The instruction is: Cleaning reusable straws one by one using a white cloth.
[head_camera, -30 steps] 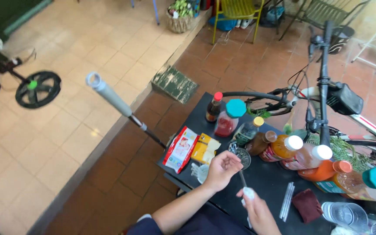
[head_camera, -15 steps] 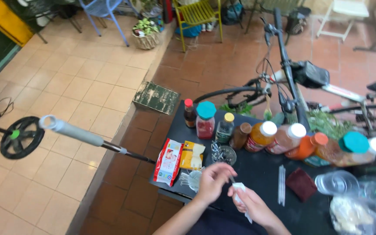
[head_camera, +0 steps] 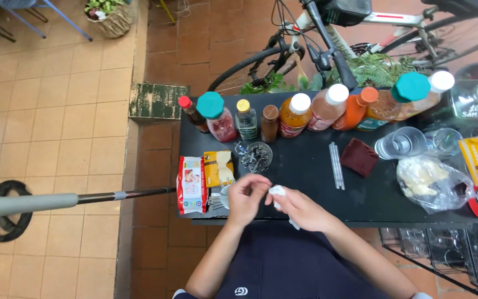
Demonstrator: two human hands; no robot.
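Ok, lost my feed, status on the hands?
Left hand and right hand both pinching white wrapper. Over black table edge. Nothing blocking.

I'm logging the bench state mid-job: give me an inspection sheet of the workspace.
Surface: black table, crowded along the back edge.
Job's things: white wrapper pinched between both hands at the front edge.
Clutter: row of sauce bottles, glass bowl, straws, maroon cloth, plastic cups, clear bag, red-white packet, yellow packet.
Grippers: left hand and right hand both on the wrapper.
Cables: bicycle brake cables only.
Surroundings: bicycle, fern, tiled floor, long-handled detector.
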